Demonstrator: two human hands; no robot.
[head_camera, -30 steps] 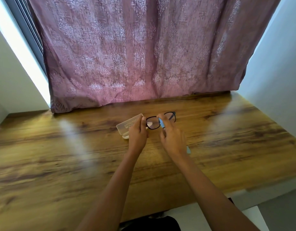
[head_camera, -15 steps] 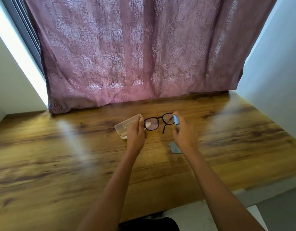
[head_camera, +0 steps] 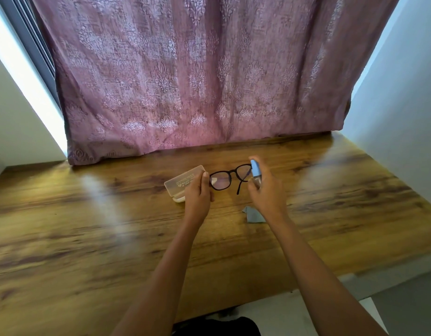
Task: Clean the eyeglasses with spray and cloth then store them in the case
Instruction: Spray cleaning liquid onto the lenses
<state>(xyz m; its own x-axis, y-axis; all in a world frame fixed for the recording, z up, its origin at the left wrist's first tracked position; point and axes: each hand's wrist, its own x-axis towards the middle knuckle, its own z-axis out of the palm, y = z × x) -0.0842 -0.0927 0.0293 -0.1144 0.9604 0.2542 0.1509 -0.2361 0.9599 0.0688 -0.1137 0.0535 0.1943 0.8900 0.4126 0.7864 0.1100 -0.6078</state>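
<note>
Two part-hidden | case (head_camera: 182, 181) behind left hand (head_camera: 197, 198), eyeglasses (head_camera: 224, 178) | cloth (head_camera: 253, 215) behind right hand (head_camera: 267, 194), spray (head_camera: 255, 169)

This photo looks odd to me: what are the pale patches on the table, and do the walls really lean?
Head view: the pale streaks on the table look like glare from daylight leaking round the curtain; the leaning walls are likely wide-angle distortion; the wood grain at left is smeared, the eyeglasses fairly sharp.

Black eyeglasses (head_camera: 220, 180) between clear case (head_camera: 182, 180) and blue-topped spray (head_camera: 255, 169); grey cloth (head_camera: 254, 215) nearby.
</note>
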